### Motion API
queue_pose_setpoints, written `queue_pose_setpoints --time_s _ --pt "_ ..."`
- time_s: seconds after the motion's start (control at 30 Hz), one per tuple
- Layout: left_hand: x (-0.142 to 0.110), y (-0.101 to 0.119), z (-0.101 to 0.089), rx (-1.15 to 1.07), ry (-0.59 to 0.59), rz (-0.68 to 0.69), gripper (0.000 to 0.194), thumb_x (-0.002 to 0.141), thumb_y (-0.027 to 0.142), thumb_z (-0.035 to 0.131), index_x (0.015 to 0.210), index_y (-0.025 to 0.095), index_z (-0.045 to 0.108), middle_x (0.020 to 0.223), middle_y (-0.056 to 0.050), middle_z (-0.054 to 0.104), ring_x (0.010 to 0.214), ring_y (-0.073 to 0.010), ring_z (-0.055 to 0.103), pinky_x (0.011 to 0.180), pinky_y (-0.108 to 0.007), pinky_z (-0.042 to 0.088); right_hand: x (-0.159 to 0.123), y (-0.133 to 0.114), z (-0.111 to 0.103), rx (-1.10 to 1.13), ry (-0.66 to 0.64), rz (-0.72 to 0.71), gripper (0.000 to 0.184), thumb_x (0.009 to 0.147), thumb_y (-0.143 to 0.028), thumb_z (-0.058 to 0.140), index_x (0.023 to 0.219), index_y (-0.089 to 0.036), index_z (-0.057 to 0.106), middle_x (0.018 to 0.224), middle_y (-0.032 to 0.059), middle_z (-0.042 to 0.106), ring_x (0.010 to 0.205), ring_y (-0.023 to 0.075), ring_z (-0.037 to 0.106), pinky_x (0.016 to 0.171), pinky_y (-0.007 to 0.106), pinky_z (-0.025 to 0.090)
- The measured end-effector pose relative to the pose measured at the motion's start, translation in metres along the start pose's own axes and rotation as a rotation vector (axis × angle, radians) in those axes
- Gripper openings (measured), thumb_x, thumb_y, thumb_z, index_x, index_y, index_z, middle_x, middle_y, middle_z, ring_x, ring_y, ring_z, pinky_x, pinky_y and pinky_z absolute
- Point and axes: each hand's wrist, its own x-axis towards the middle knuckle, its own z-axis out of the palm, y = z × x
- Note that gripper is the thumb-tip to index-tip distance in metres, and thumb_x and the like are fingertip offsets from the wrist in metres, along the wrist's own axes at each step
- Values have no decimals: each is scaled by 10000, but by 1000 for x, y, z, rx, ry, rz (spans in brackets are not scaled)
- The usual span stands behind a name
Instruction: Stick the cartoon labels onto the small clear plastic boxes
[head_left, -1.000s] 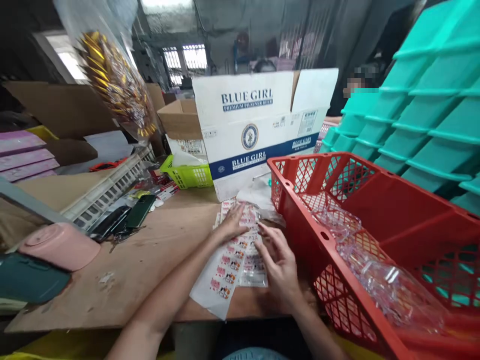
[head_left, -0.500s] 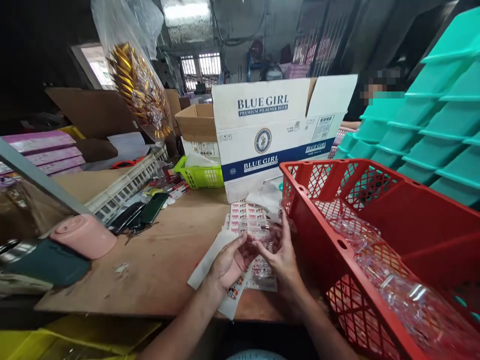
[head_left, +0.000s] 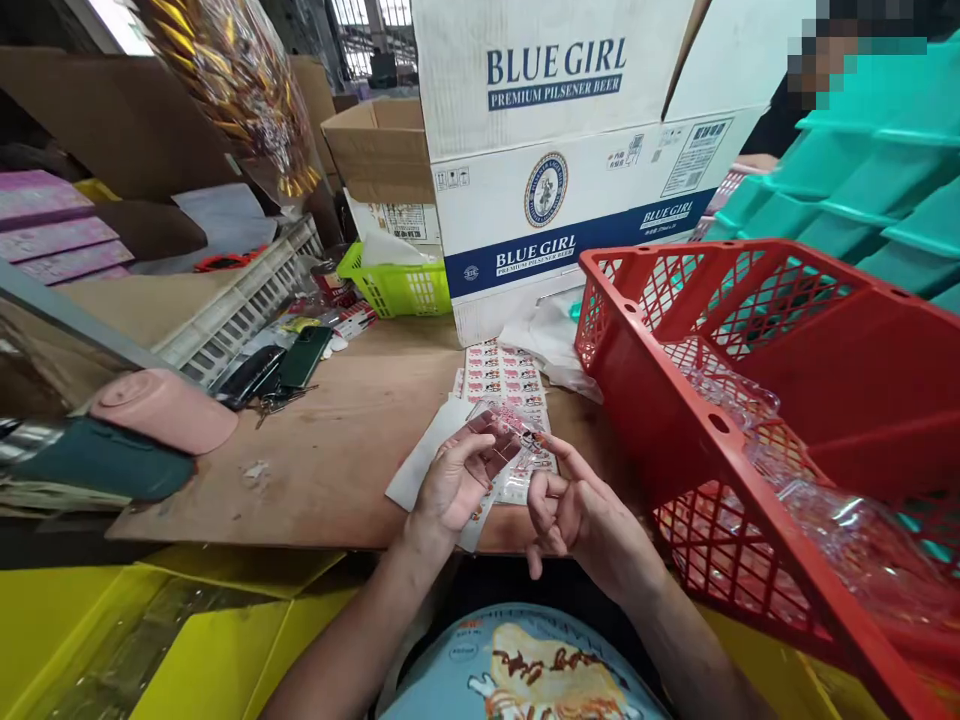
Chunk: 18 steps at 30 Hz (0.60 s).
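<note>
1. Clear plastic piece (head_left: pixel 501 430): held up in front of the person, above the bench (head_left: pixel 337 430) and over part of the sticker sheets (head_left: pixel 502 375). Pink marks show at it; cannot tell whether on its surface or seen through it.
2. Left hand (head_left: pixel 457 480): partly closed, palm turned upward, thumb and fingers pinching the near left part of the piece.
3. Right hand (head_left: pixel 585 515): index finger extended, tip at the right end of the piece; remaining fingers loosely curled. Cannot tell whether anything is gripped there.
4. Sticker sheets: flat on the bench, rows of pink and cat-like prints. White paper (head_left: pixel 420 460) lies beside them, toward the left.
5. Red crate (head_left: pixel 697 410): right of the hands, with clear plastic items (head_left: pixel 847 510) inside.
6. White carton (head_left: pixel 517 220): upright behind the sheets, printed "BLUE GIRL". Lime green basket (head_left: pixel 405 290) sits just beside its left edge.
7. Farther left on the bench: dark green phone (head_left: pixel 304 357), keys (head_left: pixel 274 400) near it, pink container (head_left: pixel 165 410).
</note>
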Motion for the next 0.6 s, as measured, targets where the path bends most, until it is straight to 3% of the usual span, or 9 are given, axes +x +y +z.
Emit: queue_pose_setpoints --time_s 0.13,0.23,0.33,0.4,0.6 --pt "-6 -8 5 -151 8 0 210 810 78 637 994 147 713 925 -25 771 828 -133 718 833 -268 551 -8 5 -11 52 -22 65 629 878 -492 635 1442 -388 377 759 -13 553 485 100 417 527 404 562" --pt "-3 -14 5 -200 -7 -5 178 817 136 640 977 116 716 895 -70 770 802 -177 726 780 -314 561 -6 12 -37 111 -112 164 598 879 -529 605 1428 -485 372 767 11 568 468 121 450 528 461 559" --pt "3 -13 2 -197 -20 52 230 798 169 665 1006 90 719 891 -108 767 791 -215 732 750 -355 571 6 18 -55 142 -97 240 592 855 -603 580 1406 -528 378 750 19 562 447 127 449 539 487 547" --pt "-1 -11 2 -179 -26 109 262 777 157 692 1026 82 720 904 -119 768 799 -218 734 755 -352 570 10 18 -51 133 -77 257 609 835 -623 596 1399 -526 386 746 14 560 438 119 434 539 482 544" --pt "-22 -5 4 -50 4 199 350 730 104 751 1077 127 709 984 -90 771 933 -219 728 924 -372 533 4 9 -6 61 25 147 626 854 -546 652 1414 -391 420 733 -13 552 463 90 382 513 390 558"
